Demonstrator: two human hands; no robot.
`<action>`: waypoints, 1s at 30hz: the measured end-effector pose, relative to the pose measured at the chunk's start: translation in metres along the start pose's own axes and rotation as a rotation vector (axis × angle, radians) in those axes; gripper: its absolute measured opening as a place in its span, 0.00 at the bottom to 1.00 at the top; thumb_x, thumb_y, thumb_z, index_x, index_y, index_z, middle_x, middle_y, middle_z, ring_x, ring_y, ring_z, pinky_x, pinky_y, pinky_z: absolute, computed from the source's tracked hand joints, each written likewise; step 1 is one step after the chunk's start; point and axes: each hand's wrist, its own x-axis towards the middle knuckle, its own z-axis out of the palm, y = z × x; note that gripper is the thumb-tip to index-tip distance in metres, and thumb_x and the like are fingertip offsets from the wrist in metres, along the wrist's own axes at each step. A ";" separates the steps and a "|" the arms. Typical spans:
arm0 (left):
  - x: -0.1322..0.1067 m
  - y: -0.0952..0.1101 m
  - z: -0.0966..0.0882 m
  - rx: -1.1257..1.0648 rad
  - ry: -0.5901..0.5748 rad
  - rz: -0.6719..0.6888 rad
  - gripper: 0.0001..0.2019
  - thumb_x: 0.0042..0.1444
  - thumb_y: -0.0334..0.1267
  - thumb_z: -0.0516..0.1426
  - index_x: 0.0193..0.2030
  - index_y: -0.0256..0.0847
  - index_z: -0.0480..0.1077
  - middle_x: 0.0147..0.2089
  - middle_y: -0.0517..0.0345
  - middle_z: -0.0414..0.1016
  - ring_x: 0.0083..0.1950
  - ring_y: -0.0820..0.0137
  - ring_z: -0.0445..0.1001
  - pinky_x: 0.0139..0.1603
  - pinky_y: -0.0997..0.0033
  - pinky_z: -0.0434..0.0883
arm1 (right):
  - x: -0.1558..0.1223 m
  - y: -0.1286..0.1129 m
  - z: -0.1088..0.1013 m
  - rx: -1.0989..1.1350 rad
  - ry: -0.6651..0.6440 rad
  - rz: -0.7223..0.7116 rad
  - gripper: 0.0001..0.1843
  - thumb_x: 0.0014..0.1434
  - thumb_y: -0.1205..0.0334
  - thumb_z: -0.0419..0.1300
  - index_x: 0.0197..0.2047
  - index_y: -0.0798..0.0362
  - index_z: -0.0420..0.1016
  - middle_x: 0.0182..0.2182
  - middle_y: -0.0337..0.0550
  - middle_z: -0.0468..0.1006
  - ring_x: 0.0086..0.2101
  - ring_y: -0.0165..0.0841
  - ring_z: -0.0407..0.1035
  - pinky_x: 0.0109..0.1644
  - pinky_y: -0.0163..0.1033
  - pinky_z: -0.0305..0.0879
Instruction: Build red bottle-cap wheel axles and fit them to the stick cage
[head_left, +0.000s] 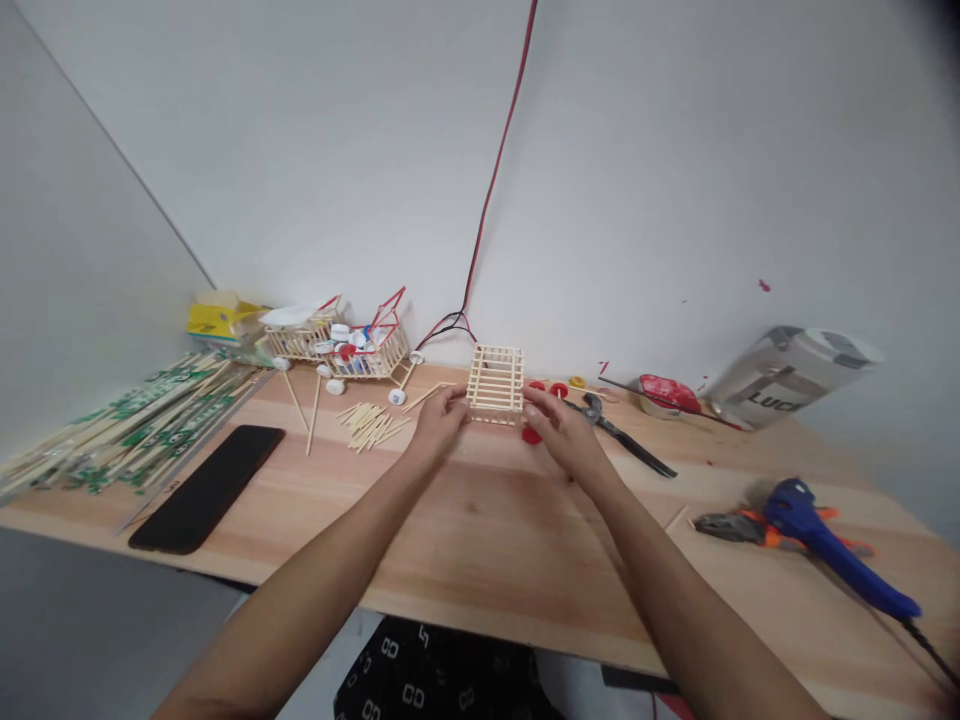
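A small slatted basket [496,385] built of thin wooden sticks stands at the middle of the table, slats facing up. My left hand [441,422] grips its left side, fingers bent against the corner. From the right, my right hand [564,432] holds the other side with thumb and fingers. Close to the right fingers lie red bottle caps [559,391], one partly under the hand. A pile of short cut sticks [369,426] lies left of my left hand. Just past the right hand rests a pair of dark long-handled pliers [630,442].
Two stick carts [375,357] with caps inside stand at the back left. Bagged skewers [142,425] and a black phone [206,490] lie at left. At right are a blue glue gun [832,550], orange-handled pliers [727,527], a red-stained dish [669,393] and a tilted container [787,375].
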 end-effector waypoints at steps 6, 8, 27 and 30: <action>-0.030 0.031 -0.013 0.044 -0.103 0.032 0.15 0.52 0.35 0.55 0.46 0.36 0.72 0.51 0.47 0.75 0.52 0.61 0.73 0.49 0.63 0.72 | -0.006 -0.017 -0.023 -0.053 -0.149 -0.034 0.18 0.60 0.58 0.54 0.51 0.49 0.75 0.49 0.45 0.78 0.49 0.39 0.72 0.54 0.48 0.66; -0.046 0.037 -0.019 0.034 -0.129 -0.017 0.14 0.53 0.36 0.55 0.47 0.36 0.72 0.51 0.47 0.75 0.50 0.63 0.74 0.50 0.63 0.71 | -0.011 -0.028 -0.030 -0.078 -0.197 -0.052 0.16 0.60 0.58 0.54 0.49 0.49 0.77 0.47 0.45 0.80 0.46 0.39 0.73 0.52 0.48 0.68; -0.021 0.044 -0.054 0.903 0.004 0.155 0.10 0.58 0.36 0.53 0.42 0.37 0.74 0.39 0.50 0.77 0.40 0.65 0.73 0.44 0.68 0.68 | -0.018 -0.037 -0.048 -0.069 -0.368 0.005 0.18 0.63 0.53 0.50 0.37 0.50 0.79 0.34 0.42 0.81 0.34 0.34 0.73 0.31 0.36 0.69; 0.005 0.040 -0.056 1.229 -0.036 0.085 0.09 0.58 0.34 0.51 0.39 0.36 0.73 0.41 0.44 0.76 0.43 0.61 0.74 0.44 0.65 0.68 | -0.015 -0.035 -0.049 -0.118 -0.299 -0.035 0.18 0.63 0.54 0.50 0.35 0.50 0.79 0.34 0.41 0.81 0.35 0.34 0.73 0.36 0.38 0.68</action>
